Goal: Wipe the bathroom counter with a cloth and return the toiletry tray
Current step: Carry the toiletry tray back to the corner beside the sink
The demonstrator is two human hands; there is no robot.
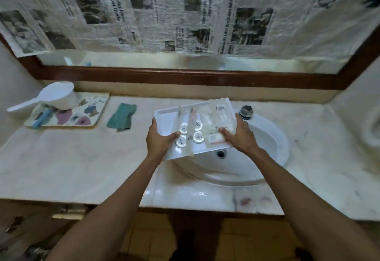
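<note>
A white toiletry tray is held in the air over the left part of the sink, tilted a little. It carries several round wrapped soaps and clear sachets. My left hand grips its left edge, thumb on top. At the tray's right front corner, my right hand grips with fingers over the sachets. A green cloth lies crumpled on the marble counter, left of the tray and apart from both hands.
A white oval sink with a drain and a metal tap sits under the tray. At the far left, a patterned tray holds a white dipper and a blue object. Newspaper covers the mirror behind.
</note>
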